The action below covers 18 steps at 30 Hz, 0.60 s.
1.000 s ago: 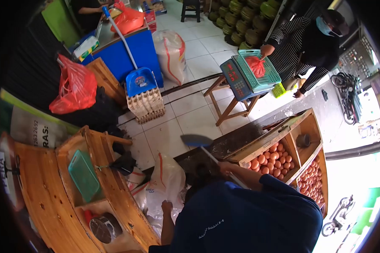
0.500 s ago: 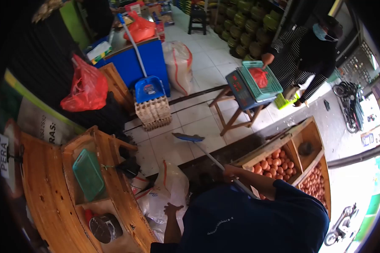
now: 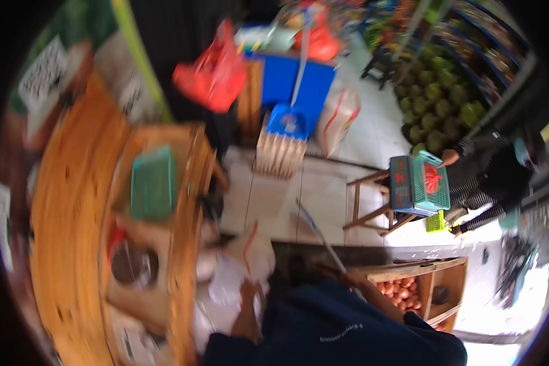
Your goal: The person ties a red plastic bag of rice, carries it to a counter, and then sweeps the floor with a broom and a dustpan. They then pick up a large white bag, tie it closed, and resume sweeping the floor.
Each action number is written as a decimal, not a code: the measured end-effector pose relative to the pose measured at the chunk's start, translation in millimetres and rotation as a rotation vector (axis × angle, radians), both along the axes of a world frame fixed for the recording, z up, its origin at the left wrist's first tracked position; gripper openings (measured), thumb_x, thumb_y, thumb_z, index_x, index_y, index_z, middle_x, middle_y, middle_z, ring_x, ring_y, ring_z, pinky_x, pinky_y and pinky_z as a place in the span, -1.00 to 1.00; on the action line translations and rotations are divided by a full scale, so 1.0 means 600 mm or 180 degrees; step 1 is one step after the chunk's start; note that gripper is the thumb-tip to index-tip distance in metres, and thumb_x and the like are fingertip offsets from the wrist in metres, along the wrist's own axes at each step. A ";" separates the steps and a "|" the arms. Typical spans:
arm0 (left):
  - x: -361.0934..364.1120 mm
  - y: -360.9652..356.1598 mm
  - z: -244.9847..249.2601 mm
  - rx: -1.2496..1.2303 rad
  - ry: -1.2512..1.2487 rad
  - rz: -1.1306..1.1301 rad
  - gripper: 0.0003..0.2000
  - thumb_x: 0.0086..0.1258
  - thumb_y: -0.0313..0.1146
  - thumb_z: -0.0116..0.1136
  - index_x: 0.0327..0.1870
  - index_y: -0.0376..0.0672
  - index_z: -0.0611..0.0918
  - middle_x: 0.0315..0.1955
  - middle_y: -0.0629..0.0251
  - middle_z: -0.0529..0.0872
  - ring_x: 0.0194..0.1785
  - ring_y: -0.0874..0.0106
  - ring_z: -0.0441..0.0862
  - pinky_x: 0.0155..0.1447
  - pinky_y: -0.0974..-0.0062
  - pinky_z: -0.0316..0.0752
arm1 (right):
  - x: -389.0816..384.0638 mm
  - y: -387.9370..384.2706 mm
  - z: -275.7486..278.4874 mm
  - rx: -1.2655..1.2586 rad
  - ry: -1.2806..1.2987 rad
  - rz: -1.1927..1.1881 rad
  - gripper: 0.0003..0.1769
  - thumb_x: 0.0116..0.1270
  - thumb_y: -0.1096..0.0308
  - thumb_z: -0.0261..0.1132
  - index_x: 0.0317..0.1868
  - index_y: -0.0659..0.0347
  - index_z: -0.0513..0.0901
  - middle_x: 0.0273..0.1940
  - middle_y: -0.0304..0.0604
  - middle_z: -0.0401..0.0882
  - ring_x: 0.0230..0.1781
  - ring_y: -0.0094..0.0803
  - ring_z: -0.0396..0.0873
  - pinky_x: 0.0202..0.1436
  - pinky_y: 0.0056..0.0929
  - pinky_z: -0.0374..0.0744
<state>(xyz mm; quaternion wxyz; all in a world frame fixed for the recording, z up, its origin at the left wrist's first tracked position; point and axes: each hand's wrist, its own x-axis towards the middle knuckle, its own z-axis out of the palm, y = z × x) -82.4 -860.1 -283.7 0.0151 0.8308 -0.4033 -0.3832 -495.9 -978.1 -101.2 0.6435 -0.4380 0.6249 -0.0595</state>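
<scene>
My right hand (image 3: 351,280) is closed round the long handle of a broom (image 3: 327,246), whose blue head rests at the tiled floor ahead of me. Low in the view, my left hand (image 3: 248,290) overlaps the edge of a white sack (image 3: 259,251) with a red stripe; motion blur smears its fingers. Clear plastic bags lie beside that sack. Just right of my right arm is a wooden bin holding brown eggs (image 3: 401,291).
A wooden counter (image 3: 183,268) with a green basket (image 3: 154,183) runs along the left. Ahead stand stacked egg trays (image 3: 279,155) under a blue dustpan (image 3: 288,122). At right, a person holds a basket (image 3: 430,181) on a scale over a wooden stool (image 3: 369,210).
The view has swung, shifting the surroundings. The broom head now looks narrower and turned more edge-on. My left hand, spread before, is now blurred against the sack; my right hand keeps the broom handle.
</scene>
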 end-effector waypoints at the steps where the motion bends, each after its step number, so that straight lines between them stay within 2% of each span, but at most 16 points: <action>1: -0.009 -0.006 0.036 -0.0075 -0.0126 -0.0160 -0.04 -0.10 0.30 0.14 0.20 -0.35 0.25 0.00 -0.20 0.47 0.04 0.01 0.49 0.02 0.18 0.46 | 0.007 -0.007 0.024 0.0263 0.0287 -0.0009 -0.84 0.05 0.34 0.16 -0.39 0.26 0.55 -0.66 -0.18 0.43 -0.73 -0.43 0.40 -0.71 -0.41 0.41; 2: -0.010 -0.012 0.087 0.0047 -0.0290 -0.0598 0.00 -0.13 0.29 0.19 0.24 -0.33 0.19 0.11 -0.21 0.35 0.09 -0.02 0.45 0.05 0.19 0.46 | 0.022 -0.010 0.039 0.0484 0.0548 -0.0010 -0.85 0.07 0.34 0.16 -0.39 0.24 0.54 -0.65 -0.20 0.43 -0.76 -0.43 0.37 -0.73 -0.41 0.39; 3: -0.007 -0.025 0.102 0.0594 -0.0367 -0.0562 0.01 -0.17 0.19 0.32 0.27 -0.28 0.17 0.24 -0.22 0.14 0.07 -0.02 0.46 0.03 0.21 0.48 | 0.020 -0.007 0.037 0.0629 0.0410 -0.0279 -0.86 0.11 0.34 0.15 -0.37 0.23 0.52 -0.64 -0.18 0.43 -0.75 -0.43 0.38 -0.75 -0.40 0.37; 4: 0.000 -0.035 0.098 0.0797 -0.0243 -0.0165 -0.14 0.01 -0.07 0.31 0.31 -0.20 0.14 0.30 -0.24 -0.01 0.06 0.04 0.48 0.02 0.25 0.49 | 0.017 -0.014 0.033 0.0734 0.0255 -0.0584 -0.87 0.14 0.35 0.14 -0.35 0.23 0.50 -0.62 -0.16 0.44 -0.75 -0.42 0.39 -0.78 -0.39 0.35; 6: 0.012 -0.033 0.100 0.0807 -0.0693 0.0290 -0.32 0.15 -0.28 0.18 0.31 -0.12 0.17 0.33 -0.18 -0.10 0.03 0.09 0.52 -0.04 0.28 0.52 | 0.019 -0.033 0.046 0.0814 0.0404 -0.0430 -0.86 0.15 0.36 0.13 -0.30 0.23 0.49 -0.60 -0.14 0.45 -0.75 -0.43 0.37 -0.77 -0.42 0.34; 7: 0.027 -0.027 0.103 0.0883 -0.0690 0.0355 -0.32 0.15 -0.28 0.18 0.31 -0.12 0.17 0.33 -0.18 -0.10 0.03 0.09 0.52 -0.04 0.28 0.52 | 0.016 -0.039 0.052 0.0776 0.0544 -0.0440 -0.83 0.17 0.37 0.12 -0.24 0.22 0.48 -0.58 -0.13 0.45 -0.76 -0.43 0.36 -0.76 -0.45 0.33; 9: 0.057 -0.025 0.117 0.0554 -0.0916 0.0264 -0.43 0.22 -0.41 0.04 0.31 -0.05 0.22 0.35 -0.13 -0.13 0.17 0.04 0.38 0.11 0.13 0.40 | -0.005 -0.053 0.042 0.0783 0.0577 -0.0313 -0.83 0.17 0.37 0.12 -0.24 0.24 0.49 -0.58 -0.12 0.46 -0.75 -0.43 0.36 -0.74 -0.48 0.33; 10: 0.073 -0.013 0.097 0.0548 -0.0916 0.0288 -0.43 0.22 -0.41 0.04 0.31 -0.05 0.22 0.35 -0.13 -0.13 0.17 0.04 0.38 0.11 0.13 0.40 | -0.008 -0.062 0.039 0.0735 0.0601 -0.0260 -0.83 0.18 0.38 0.12 -0.23 0.26 0.49 -0.58 -0.11 0.46 -0.74 -0.43 0.37 -0.71 -0.51 0.34; 12: 0.104 0.005 0.031 0.0468 -0.3230 -0.1069 -0.32 0.10 -0.22 0.23 0.30 0.01 0.26 0.37 -0.06 -0.22 0.34 -0.06 0.07 0.30 -0.07 0.06 | -0.006 -0.075 0.050 0.0731 0.0686 -0.0254 -0.85 0.18 0.40 0.13 -0.27 0.28 0.52 -0.57 -0.12 0.47 -0.72 -0.44 0.40 -0.67 -0.55 0.34; 14: 0.123 -0.021 0.188 0.0797 -0.1793 -0.1080 -0.10 -0.11 -0.02 0.35 0.34 0.06 0.18 0.38 -0.02 -0.21 0.41 -0.10 -0.27 0.38 -0.10 -0.27 | -0.023 -0.083 0.041 0.0592 0.0672 0.0241 -0.83 0.16 0.29 0.14 -0.29 0.20 0.50 -0.55 -0.21 0.45 -0.68 -0.50 0.36 -0.64 -0.53 0.35; 15: 0.140 -0.006 0.147 0.0718 -0.1799 -0.0899 0.19 -0.48 0.13 0.48 0.37 0.07 0.10 0.38 -0.03 -0.24 0.40 -0.14 -0.32 0.37 -0.13 -0.32 | -0.028 -0.084 0.047 0.0567 0.0706 0.0192 -0.83 0.16 0.29 0.14 -0.29 0.20 0.50 -0.55 -0.21 0.45 -0.68 -0.50 0.36 -0.64 -0.53 0.35; 16: 0.158 0.002 0.130 0.0748 -0.1296 -0.0627 0.26 -0.50 0.12 0.49 0.39 0.09 0.00 0.37 -0.08 -0.28 0.40 -0.16 -0.31 0.36 -0.15 -0.27 | -0.027 -0.084 0.053 0.0585 0.0624 0.0071 -0.83 0.16 0.29 0.13 -0.30 0.19 0.49 -0.55 -0.21 0.45 -0.68 -0.50 0.37 -0.65 -0.54 0.35; 18: 0.180 0.018 0.103 0.0622 -0.0967 -0.0385 0.32 -0.51 0.11 0.50 0.40 0.09 -0.11 0.37 -0.10 -0.34 0.39 -0.18 -0.29 0.35 -0.16 -0.20 | -0.025 -0.078 0.071 0.0579 0.0589 -0.0134 -0.84 0.17 0.29 0.13 -0.30 0.19 0.48 -0.56 -0.21 0.44 -0.68 -0.50 0.37 -0.66 -0.55 0.35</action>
